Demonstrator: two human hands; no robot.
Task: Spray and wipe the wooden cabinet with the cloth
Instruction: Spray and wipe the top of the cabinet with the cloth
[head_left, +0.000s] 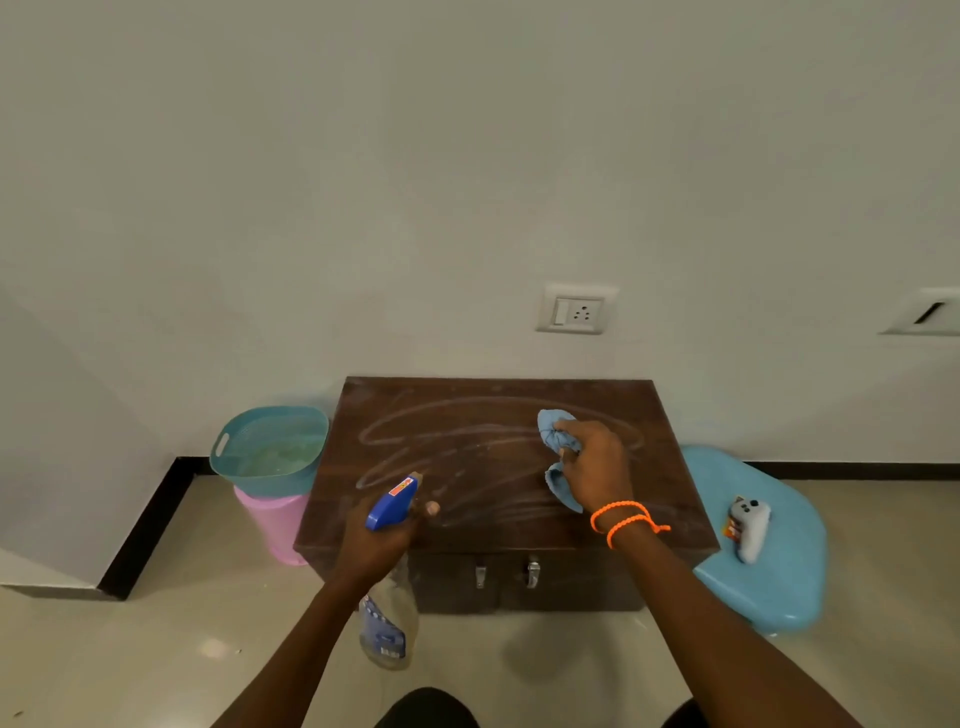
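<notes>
A low dark wooden cabinet (498, 415) stands against the wall, its top streaked with wet wipe marks. My right hand (595, 465), with orange bands at the wrist, presses a bunched light blue cloth (556, 434) onto the right half of the top. My left hand (376, 540) grips a spray bottle (387, 623) with a blue trigger head, held over the cabinet's front left edge, nozzle pointing at the top. The bottle's clear body hangs below my hand in front of the cabinet.
A teal basket (270, 449) sits on a pink bin (278, 525) left of the cabinet. A blue plastic stool (763, 587) on the right carries a small white object (750, 527). A wall socket (574, 310) is above the cabinet. Two metal handles (506, 574) are on the cabinet front.
</notes>
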